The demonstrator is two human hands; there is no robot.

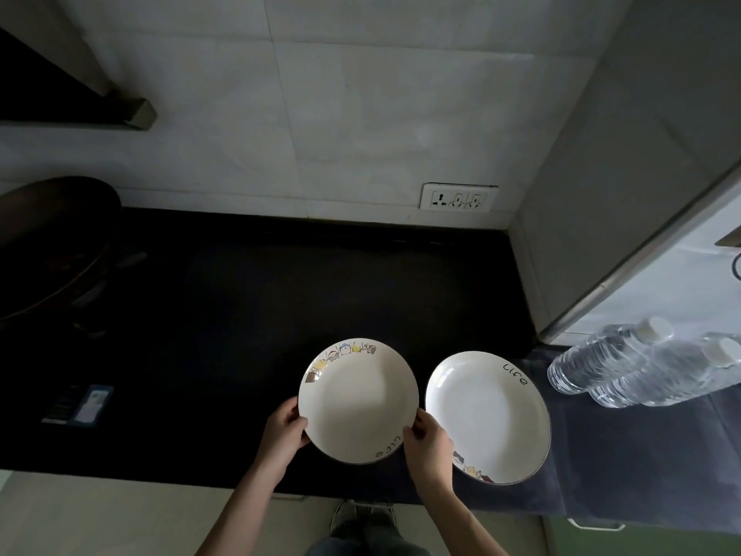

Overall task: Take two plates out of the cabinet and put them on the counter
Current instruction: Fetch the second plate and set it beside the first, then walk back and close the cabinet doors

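Bare dark desk lies open behind and left of the left plate, up to the wall. A pan blocks the far left. The right plate sits just beside the left one, with water bottles near its right.

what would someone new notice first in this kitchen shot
Two white plates stand out against the dark counter, near its front edge: the left plate is held at its rim by the left hand and right hand, the right plate lies untouched beside it. Clear water bottles lie further right.
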